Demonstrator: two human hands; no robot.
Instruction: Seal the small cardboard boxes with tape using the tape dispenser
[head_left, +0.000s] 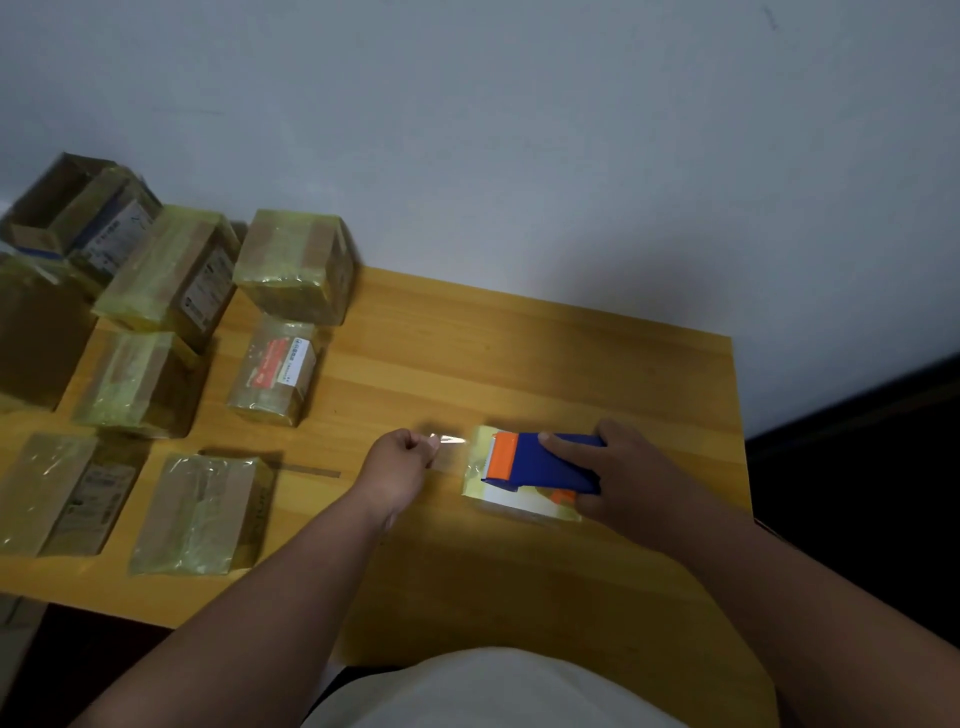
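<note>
Right of centre in the frame, the right hand (608, 478) is gripping the blue-and-orange tape dispenser (540, 462), fingers wrapped round its body, and resting it on top of a small box (511, 506) lying on the wooden table (519, 364). Just to its left, the left hand (397, 462) is pinching the end of a clear tape strip (449, 448) that is stretching from the dispenser's orange mouth. Taped boxes (202, 512) are sitting across the left side of the frame.

Smooth grained wooden table (519, 353), glossy clear tape (451, 451), matt blue-and-orange plastic tape dispenser (540, 460), cardboard boxes far left (296, 265) under glossy yellowish film
</note>
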